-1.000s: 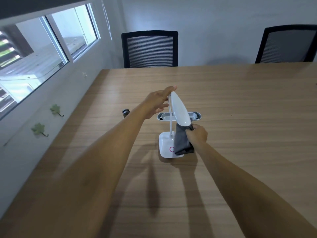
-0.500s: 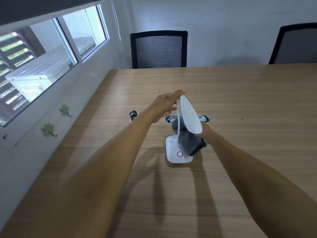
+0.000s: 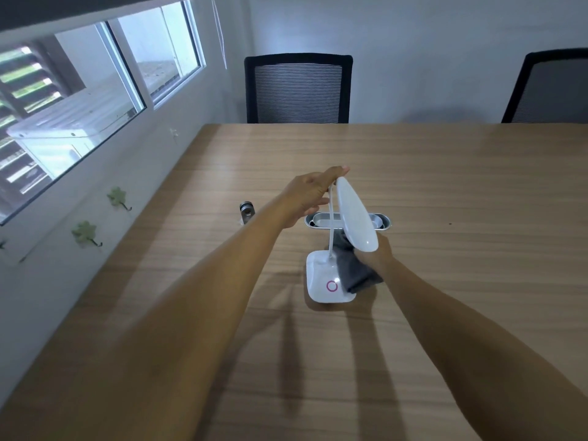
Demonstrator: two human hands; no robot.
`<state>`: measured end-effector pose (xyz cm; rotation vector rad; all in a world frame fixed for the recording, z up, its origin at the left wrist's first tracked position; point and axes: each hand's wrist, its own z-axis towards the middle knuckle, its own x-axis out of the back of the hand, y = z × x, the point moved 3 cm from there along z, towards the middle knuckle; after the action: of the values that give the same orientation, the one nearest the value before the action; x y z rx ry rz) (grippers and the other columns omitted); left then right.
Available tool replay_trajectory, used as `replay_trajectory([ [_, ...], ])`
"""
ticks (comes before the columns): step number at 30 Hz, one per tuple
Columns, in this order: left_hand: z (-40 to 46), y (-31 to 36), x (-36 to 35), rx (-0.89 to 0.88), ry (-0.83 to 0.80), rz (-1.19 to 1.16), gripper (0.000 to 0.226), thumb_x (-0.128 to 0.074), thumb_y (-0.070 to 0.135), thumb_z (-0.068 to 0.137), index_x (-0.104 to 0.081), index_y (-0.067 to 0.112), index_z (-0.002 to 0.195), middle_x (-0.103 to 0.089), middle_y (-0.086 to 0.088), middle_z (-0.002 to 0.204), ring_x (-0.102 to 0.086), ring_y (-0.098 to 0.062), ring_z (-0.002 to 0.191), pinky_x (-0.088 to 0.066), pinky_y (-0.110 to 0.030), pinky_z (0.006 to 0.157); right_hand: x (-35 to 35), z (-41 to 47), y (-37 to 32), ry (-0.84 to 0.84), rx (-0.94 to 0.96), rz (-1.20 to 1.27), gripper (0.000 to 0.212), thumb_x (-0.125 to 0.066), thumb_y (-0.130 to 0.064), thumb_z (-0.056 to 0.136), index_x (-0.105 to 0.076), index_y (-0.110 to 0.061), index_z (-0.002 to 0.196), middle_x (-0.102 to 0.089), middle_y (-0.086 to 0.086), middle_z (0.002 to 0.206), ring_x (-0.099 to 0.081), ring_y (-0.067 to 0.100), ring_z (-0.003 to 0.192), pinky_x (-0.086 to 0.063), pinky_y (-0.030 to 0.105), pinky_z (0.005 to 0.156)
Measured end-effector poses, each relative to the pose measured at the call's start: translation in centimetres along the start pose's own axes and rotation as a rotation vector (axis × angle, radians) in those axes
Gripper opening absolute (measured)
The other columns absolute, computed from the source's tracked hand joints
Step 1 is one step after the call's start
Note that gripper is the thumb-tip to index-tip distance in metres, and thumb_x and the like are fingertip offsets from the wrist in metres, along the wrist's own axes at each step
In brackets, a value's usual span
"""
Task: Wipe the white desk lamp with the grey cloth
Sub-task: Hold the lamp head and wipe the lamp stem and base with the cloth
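Observation:
The white desk lamp [image 3: 355, 214] stands on the wooden table [image 3: 445, 186], its oval head tilted up on a thin neck above a square base with a pink ring. My left hand [image 3: 310, 195] holds the top end of the lamp head, fingers along its back. My right hand [image 3: 377, 254] is partly hidden under the head and grips the grey cloth [image 3: 354, 270], which hangs against the underside of the head and over the base's right side.
A metal cable tray [image 3: 381, 221] is sunk into the table behind the lamp. A small dark metal object [image 3: 247, 210] lies to the left. Two black mesh chairs [image 3: 298, 89] stand at the far edge. A wall with windows runs along the left.
My right hand and the cloth have slid from the lamp head's lower tip to beneath the head. My left hand keeps its hold on the top. The camera shifted slightly.

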<state>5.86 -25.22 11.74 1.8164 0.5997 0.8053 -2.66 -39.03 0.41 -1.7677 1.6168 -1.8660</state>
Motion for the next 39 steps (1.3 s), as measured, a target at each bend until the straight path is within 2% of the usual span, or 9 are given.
replay_trajectory([
  [3, -0.2, 0.1, 0.0, -0.004, -0.001, -0.001, 0.041, -0.063, 0.071, 0.064, -0.061, 0.039, 0.09, -0.061, 0.013, 0.106, -0.062, -0.008, 0.095, -0.048, -0.032, 0.093, 1.3, -1.1, 0.1, 0.161, 0.029, -0.114, 0.012, -0.053, -0.013, 0.089, -0.061, -0.007, 0.082, -0.068, 0.02, 0.098, -0.064, 0.04, 0.095, -0.053, 0.045, 0.083],
  [5, -0.3, 0.2, -0.1, -0.001, 0.006, -0.006, 0.041, -0.064, 0.071, 0.062, -0.062, 0.039, 0.088, -0.062, 0.014, 0.104, -0.062, -0.009, 0.095, -0.048, -0.032, 0.093, 1.7, -2.3, 0.2, 0.248, 0.12, -0.167, 0.021, -0.054, -0.019, 0.089, -0.062, -0.007, 0.103, -0.066, 0.019, 0.103, -0.064, 0.04, 0.091, -0.056, 0.047, 0.079],
  [9, -0.4, 0.2, -0.1, 0.008, 0.003, -0.015, 0.044, -0.065, 0.071, 0.059, -0.063, 0.038, 0.088, -0.062, 0.014, 0.105, -0.063, -0.01, 0.096, -0.049, -0.031, 0.092, -1.4, -5.7, 0.6, 0.123, 0.237, -0.447, 0.031, -0.043, -0.02, 0.094, -0.056, -0.017, 0.121, -0.055, 0.013, 0.119, -0.058, 0.035, 0.105, -0.052, 0.041, 0.087],
  [17, -0.4, 0.3, -0.2, 0.001, 0.014, -0.022, 0.038, -0.066, 0.068, 0.064, -0.062, 0.036, 0.084, -0.062, 0.013, 0.096, -0.062, -0.01, 0.091, -0.047, -0.033, 0.094, -8.5, -11.2, -2.0, -0.08, 0.53, -0.559, 0.03, -0.037, -0.007, 0.094, -0.057, -0.009, 0.115, -0.053, 0.011, 0.125, -0.053, 0.03, 0.107, -0.034, 0.032, 0.069],
  [22, -0.4, 0.3, -0.1, 0.0, 0.005, -0.023, 0.034, -0.065, 0.066, 0.068, -0.061, 0.036, 0.083, -0.062, 0.013, 0.096, -0.061, -0.009, 0.089, -0.046, -0.033, 0.094, -6.8, -7.9, -4.5, 0.105, 0.468, -0.575, 0.029, -0.037, -0.006, 0.095, -0.056, -0.001, 0.116, -0.053, 0.018, 0.122, -0.054, 0.035, 0.106, -0.041, 0.038, 0.072],
  [26, -0.2, 0.2, 0.0, -0.004, -0.01, -0.022, 0.033, -0.066, 0.065, 0.068, -0.06, 0.037, 0.083, -0.061, 0.014, 0.094, -0.06, -0.008, 0.088, -0.045, -0.031, 0.089, -7.7, -6.9, -4.4, 0.033, 0.363, -0.524, 0.028, -0.037, -0.006, 0.095, -0.056, 0.002, 0.114, -0.056, 0.021, 0.121, -0.054, 0.037, 0.109, -0.045, 0.041, 0.084],
  [30, 0.0, 0.1, 0.0, 0.004, -0.012, -0.033, 0.036, -0.067, 0.066, 0.065, -0.062, 0.036, 0.085, -0.062, 0.012, 0.098, -0.061, -0.011, 0.092, -0.046, -0.03, 0.087, -10.2, -8.3, -4.8, -0.171, 0.384, -0.328, 0.032, -0.042, -0.012, 0.09, -0.063, -0.007, 0.114, -0.065, 0.011, 0.118, -0.061, 0.029, 0.107, -0.049, 0.033, 0.08],
  [35, -0.1, 0.1, -0.1, 0.006, -0.005, -0.04, 0.046, -0.068, 0.069, 0.055, -0.062, 0.036, 0.085, -0.062, 0.013, 0.099, -0.062, -0.01, 0.092, -0.047, -0.03, 0.087, -8.8, -7.1, -6.2, 0.046, 0.372, -0.225, 0.026, -0.039, -0.005, 0.095, -0.056, 0.003, 0.113, -0.057, 0.023, 0.116, -0.056, 0.039, 0.105, -0.04, 0.038, 0.071],
  [39, -0.2, 0.1, 0.0, 0.01, -0.009, -0.026, 0.047, -0.068, 0.07, 0.054, -0.062, 0.036, 0.086, -0.063, 0.012, 0.101, -0.062, -0.011, 0.093, -0.047, -0.03, 0.087, -7.6, -6.1, -5.3, 0.023, 0.193, -0.182, 0.032, -0.036, -0.005, 0.091, -0.058, -0.005, 0.114, -0.063, 0.012, 0.119, -0.056, 0.03, 0.11, -0.038, 0.029, 0.079],
])
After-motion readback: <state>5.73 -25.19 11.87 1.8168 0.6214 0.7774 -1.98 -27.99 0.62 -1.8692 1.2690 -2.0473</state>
